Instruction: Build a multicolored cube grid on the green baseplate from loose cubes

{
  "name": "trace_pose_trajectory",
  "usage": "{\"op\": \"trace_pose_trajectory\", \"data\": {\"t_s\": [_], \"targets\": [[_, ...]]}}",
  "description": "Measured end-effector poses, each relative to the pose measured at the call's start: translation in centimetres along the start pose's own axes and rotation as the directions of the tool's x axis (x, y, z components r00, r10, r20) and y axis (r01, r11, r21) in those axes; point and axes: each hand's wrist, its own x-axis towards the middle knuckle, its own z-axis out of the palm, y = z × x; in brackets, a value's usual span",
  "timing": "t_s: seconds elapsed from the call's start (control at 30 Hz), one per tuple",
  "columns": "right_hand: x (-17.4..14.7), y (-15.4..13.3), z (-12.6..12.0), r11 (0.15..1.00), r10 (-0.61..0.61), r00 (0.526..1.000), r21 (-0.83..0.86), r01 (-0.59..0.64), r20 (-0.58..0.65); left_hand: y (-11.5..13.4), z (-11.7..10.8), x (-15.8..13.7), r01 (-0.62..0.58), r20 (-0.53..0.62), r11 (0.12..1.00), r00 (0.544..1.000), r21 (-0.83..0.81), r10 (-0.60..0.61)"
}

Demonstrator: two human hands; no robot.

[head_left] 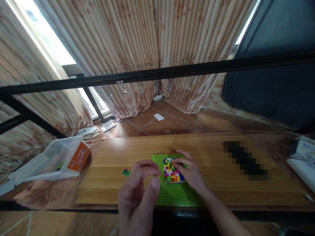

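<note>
On the wooden board lies a bright green studded baseplate. A block of small multicoloured toy bricks covers part of its upper middle. My right hand reaches in from the right, thumb and index finger closed at the top of the block around a small toy brick, mostly hidden by the fingertips. Nearer the camera, my left hand is raised over the baseplate's left edge. Its thumb and index finger curve towards each other with a slight gap, and nothing shows between them. Several loose green and blue bricks lie left of it.
A clear plastic box with an orange label stands left of the wooden board, some green pieces inside. A pixelated black object lies on the right. Beyond runs a black metal rail, with curtains behind it.
</note>
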Motion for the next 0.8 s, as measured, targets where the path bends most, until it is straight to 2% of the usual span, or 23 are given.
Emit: {"op": "trace_pose_trajectory", "data": {"t_s": [0.1,0.2,0.27,0.33,0.5,0.8], "targets": [[0.2,0.3,0.1,0.98,0.104,0.994,0.166,-0.109,0.04,-4.1,3.5,2.7,0.182,0.093,0.967,0.981,-0.176,-0.168],[0.2,0.3,0.1,0.895,0.257,0.958,0.342,-0.286,0.127,-8.0,6.2,3.4,0.248,0.112,0.943,0.967,-0.22,-0.228],[0.2,0.0,0.0,0.818,0.339,0.919,0.418,-0.394,0.202,-9.5,7.3,3.6,0.272,0.137,0.938,0.959,-0.217,-0.246],[0.3,-0.4,-0.1,0.77,0.381,0.892,0.452,-0.451,0.242,-10.2,8.1,3.9,0.292,0.168,0.932,0.951,-0.215,-0.259],[0.6,-1.4,0.0,0.733,0.422,0.875,0.479,-0.482,0.235,-10.5,9.6,4.6,0.31,0.251,0.918,0.936,-0.246,-0.249],[0.6,-1.2,0.0,0.713,0.427,0.861,0.483,-0.508,0.277,-11.1,10.3,3.8,0.286,0.236,0.929,0.944,-0.237,-0.23]]}}
